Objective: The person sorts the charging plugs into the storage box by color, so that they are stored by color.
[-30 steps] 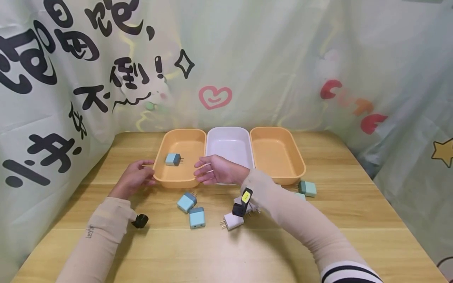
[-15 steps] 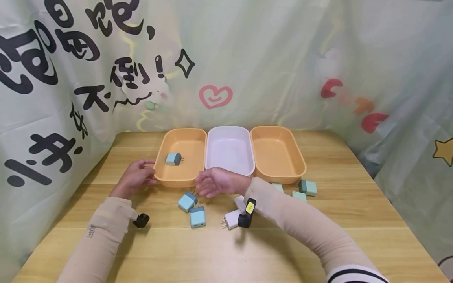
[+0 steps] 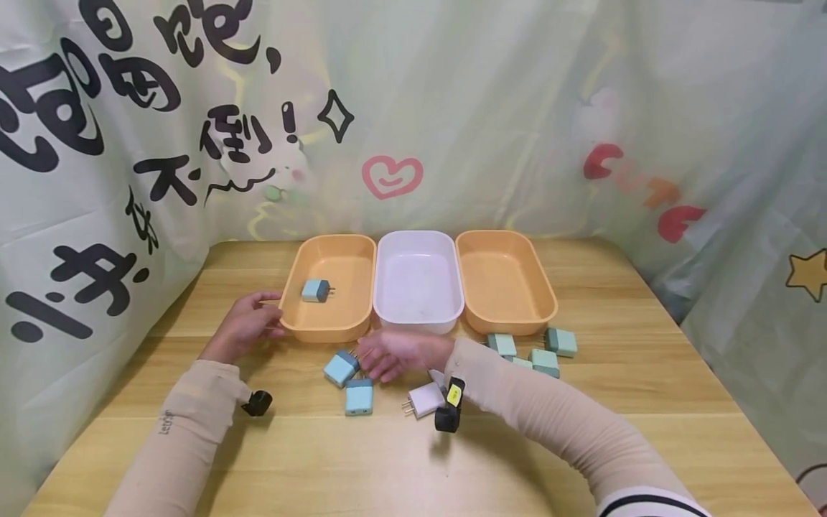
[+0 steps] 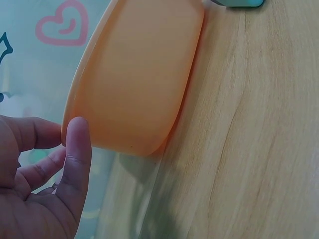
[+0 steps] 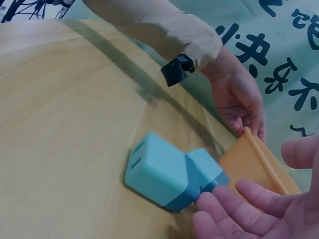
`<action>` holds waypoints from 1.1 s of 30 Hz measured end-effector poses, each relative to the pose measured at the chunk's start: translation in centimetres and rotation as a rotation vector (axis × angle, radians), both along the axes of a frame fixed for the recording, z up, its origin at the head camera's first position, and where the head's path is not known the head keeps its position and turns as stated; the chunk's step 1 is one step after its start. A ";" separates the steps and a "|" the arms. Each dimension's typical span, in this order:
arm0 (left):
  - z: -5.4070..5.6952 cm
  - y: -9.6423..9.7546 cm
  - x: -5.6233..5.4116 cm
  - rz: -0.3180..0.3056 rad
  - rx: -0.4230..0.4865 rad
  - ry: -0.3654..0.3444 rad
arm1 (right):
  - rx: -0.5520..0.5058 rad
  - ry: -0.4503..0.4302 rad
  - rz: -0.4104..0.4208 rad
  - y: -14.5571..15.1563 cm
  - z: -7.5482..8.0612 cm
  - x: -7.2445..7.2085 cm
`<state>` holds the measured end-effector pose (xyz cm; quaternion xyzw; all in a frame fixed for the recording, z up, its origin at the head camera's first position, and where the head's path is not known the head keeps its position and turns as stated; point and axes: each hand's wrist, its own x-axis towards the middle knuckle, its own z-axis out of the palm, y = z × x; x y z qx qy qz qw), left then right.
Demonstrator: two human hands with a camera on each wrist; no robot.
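My left hand (image 3: 248, 327) pinches the outer edge of the left orange tray (image 4: 134, 74) between thumb and fingers. Inside that tray lies a blue charger plug (image 3: 314, 291) with a darker blue pronged end. The right hand (image 3: 397, 353) is over the table in front of the trays, fingers loosely spread and nothing in them. Its fingertips are close to two blue charger plugs, one farther back (image 3: 341, 368) and one nearer (image 3: 359, 397); whether they touch one cannot be told. In the right wrist view, the nearer charger plug (image 5: 159, 172) shows two ports.
A white tray (image 3: 418, 327) and another orange tray (image 3: 510, 328) stand in a row beside the left one. A white charger plug (image 3: 426, 399) lies under the right wrist, another partly hidden behind it. Several green charger plugs (image 3: 545, 362) lie at the right. A printed curtain (image 3: 491, 129) hangs behind.
My right hand has come down and toward me from the front edge of the trays to the blue charger plugs. The left hand has stayed at the orange tray.
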<state>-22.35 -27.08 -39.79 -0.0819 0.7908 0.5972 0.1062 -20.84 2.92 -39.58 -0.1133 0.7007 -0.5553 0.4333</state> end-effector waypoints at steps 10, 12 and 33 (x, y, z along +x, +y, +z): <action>-0.2 0.0 0.1 -0.003 0.031 0.010 | 0.058 0.033 -0.007 -0.6 -0.9 0.6; -0.2 0.0 0.1 -0.004 0.031 0.010 | 0.067 0.045 -0.008 -0.7 -0.9 0.7; -0.1 0.1 0.0 -0.003 0.012 0.004 | 0.047 0.018 -0.015 -1.2 -1.5 0.5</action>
